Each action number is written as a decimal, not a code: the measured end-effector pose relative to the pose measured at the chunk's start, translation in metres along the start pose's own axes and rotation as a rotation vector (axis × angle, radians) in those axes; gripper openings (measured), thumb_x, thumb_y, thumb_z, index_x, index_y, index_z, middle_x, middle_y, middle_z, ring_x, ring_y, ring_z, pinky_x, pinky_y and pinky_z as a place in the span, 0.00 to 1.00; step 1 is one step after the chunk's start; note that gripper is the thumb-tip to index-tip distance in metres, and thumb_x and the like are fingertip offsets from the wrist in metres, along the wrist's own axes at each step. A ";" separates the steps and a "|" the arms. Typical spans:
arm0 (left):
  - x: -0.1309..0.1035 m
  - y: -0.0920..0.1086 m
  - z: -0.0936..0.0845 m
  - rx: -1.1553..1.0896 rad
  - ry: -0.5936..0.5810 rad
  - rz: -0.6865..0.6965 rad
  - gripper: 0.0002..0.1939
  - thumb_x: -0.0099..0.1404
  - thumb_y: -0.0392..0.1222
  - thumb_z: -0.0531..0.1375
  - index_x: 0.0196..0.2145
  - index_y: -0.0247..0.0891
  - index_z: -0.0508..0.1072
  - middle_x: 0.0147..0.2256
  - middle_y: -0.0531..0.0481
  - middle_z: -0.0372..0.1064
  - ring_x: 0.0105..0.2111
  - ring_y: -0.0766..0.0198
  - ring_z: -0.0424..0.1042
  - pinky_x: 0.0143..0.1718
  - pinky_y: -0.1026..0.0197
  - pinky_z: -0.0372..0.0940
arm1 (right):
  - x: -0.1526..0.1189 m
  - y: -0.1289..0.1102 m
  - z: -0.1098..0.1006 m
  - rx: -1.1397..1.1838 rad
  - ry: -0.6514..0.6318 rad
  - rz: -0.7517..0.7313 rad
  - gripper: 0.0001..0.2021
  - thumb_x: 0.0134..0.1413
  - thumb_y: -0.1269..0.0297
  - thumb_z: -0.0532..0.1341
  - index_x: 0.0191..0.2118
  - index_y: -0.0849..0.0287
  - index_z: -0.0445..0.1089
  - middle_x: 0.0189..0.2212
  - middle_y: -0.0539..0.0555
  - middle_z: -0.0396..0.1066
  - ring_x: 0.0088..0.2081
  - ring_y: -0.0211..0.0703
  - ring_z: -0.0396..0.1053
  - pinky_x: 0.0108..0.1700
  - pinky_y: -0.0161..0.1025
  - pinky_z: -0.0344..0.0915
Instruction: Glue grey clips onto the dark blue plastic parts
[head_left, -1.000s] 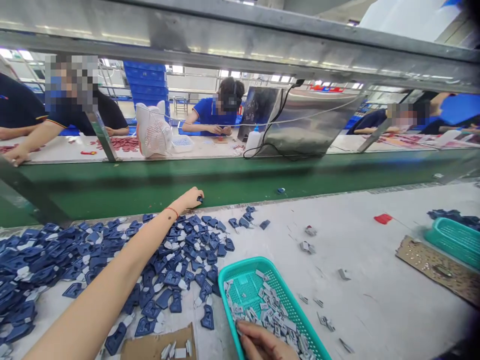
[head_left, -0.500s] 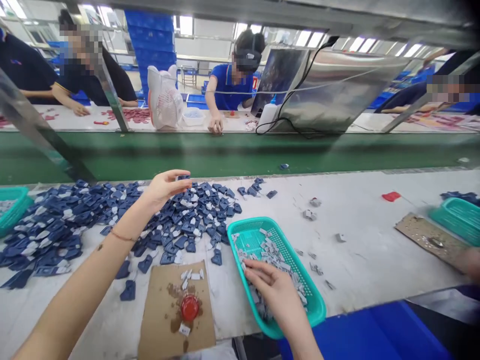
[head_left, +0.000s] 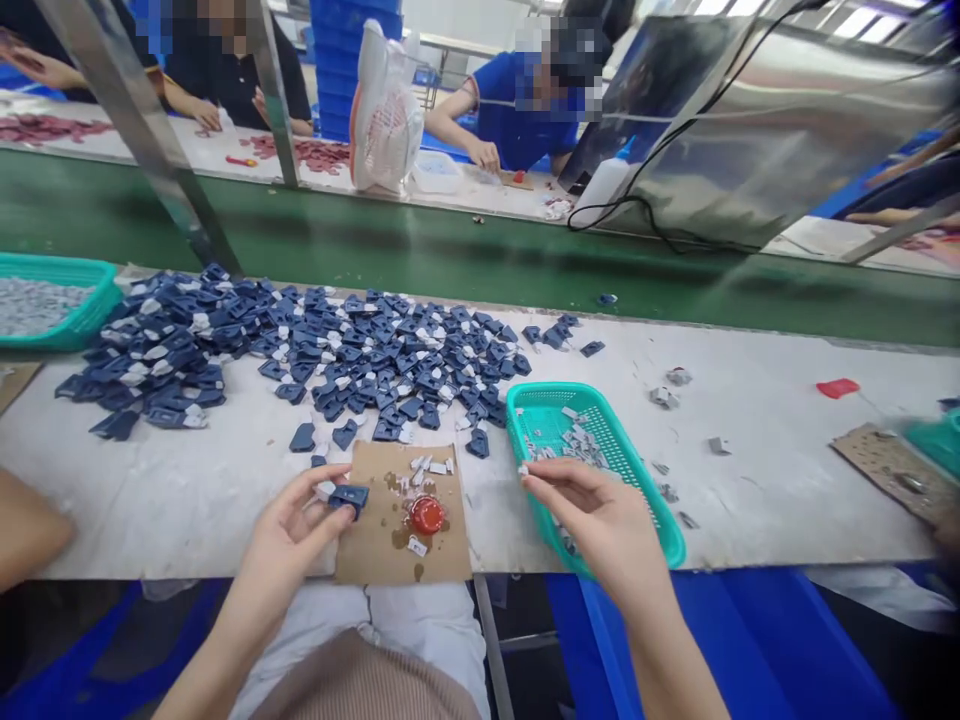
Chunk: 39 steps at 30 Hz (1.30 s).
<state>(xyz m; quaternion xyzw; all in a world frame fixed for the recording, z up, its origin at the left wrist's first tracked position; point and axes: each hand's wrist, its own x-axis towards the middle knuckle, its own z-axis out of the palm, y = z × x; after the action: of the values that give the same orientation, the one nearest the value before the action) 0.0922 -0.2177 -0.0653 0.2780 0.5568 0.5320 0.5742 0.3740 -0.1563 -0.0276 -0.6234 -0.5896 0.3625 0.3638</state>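
My left hand (head_left: 300, 520) pinches a dark blue plastic part (head_left: 349, 497) with a pale end, just left of the cardboard sheet (head_left: 375, 555). Thumb and fingertips of my right hand (head_left: 592, 500) close on a small pale grey piece (head_left: 524, 469) at the left rim of the green basket (head_left: 646, 478). Similar grey pieces (head_left: 583, 440) lie inside that basket. On the cardboard stands a round red lid-like dish (head_left: 427, 514) amid wet brown stains. Several pale pieces (head_left: 429, 466) lie behind it, and one (head_left: 417, 545) in front.
A wide heap of blue parts (head_left: 405, 345) spreads behind the cardboard. Another green basket (head_left: 109, 295) stands at the far left. Loose grey pieces (head_left: 664, 397) and a red item (head_left: 838, 387) lie rightward. A person in blue (head_left: 517, 110) works across the green strip (head_left: 465, 245).
My left hand has come back from the far side of the blue heap to the cardboard, with a blue part. My right hand has lifted a grey piece to the basket's rim. The view has shifted.
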 end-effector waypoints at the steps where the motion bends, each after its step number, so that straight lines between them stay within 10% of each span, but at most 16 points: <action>1: -0.005 -0.005 0.000 -0.035 0.024 0.001 0.20 0.54 0.42 0.69 0.45 0.44 0.74 0.40 0.54 0.72 0.37 0.69 0.73 0.39 0.72 0.68 | -0.004 -0.006 0.006 -0.054 -0.043 -0.087 0.08 0.50 0.58 0.66 0.33 0.57 0.77 0.34 0.55 0.77 0.37 0.48 0.75 0.40 0.41 0.72; 7: -0.017 -0.020 0.003 -0.093 -0.009 -0.042 0.13 0.55 0.39 0.69 0.37 0.38 0.73 0.37 0.51 0.74 0.40 0.66 0.74 0.40 0.72 0.69 | -0.019 -0.033 0.041 -0.296 -0.343 -0.390 0.06 0.58 0.70 0.60 0.36 0.58 0.75 0.34 0.54 0.74 0.37 0.43 0.73 0.39 0.38 0.70; 17: -0.022 -0.024 0.007 -0.108 -0.018 0.027 0.09 0.56 0.36 0.67 0.37 0.38 0.74 0.38 0.50 0.77 0.39 0.64 0.77 0.42 0.69 0.72 | -0.017 -0.039 0.060 -0.555 -0.469 -0.464 0.09 0.60 0.76 0.58 0.34 0.61 0.75 0.33 0.56 0.72 0.35 0.45 0.72 0.37 0.39 0.69; 29: -0.024 -0.011 0.030 -0.234 -0.117 0.055 0.07 0.56 0.34 0.67 0.34 0.37 0.75 0.36 0.50 0.77 0.38 0.62 0.77 0.40 0.66 0.73 | -0.011 -0.060 0.047 0.207 -0.532 0.101 0.07 0.49 0.60 0.69 0.31 0.58 0.77 0.36 0.55 0.76 0.39 0.46 0.74 0.43 0.39 0.72; 39: -0.028 -0.007 0.036 -0.236 -0.136 0.073 0.08 0.55 0.33 0.68 0.34 0.38 0.76 0.36 0.51 0.77 0.35 0.63 0.78 0.36 0.68 0.73 | -0.019 -0.075 0.055 0.211 -0.623 0.062 0.02 0.51 0.66 0.68 0.32 0.56 0.79 0.35 0.53 0.76 0.39 0.43 0.74 0.41 0.36 0.72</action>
<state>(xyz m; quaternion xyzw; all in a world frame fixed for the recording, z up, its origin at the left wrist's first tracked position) 0.1328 -0.2356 -0.0543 0.2642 0.4395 0.5943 0.6195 0.2894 -0.1712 0.0134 -0.4591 -0.6123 0.6058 0.2175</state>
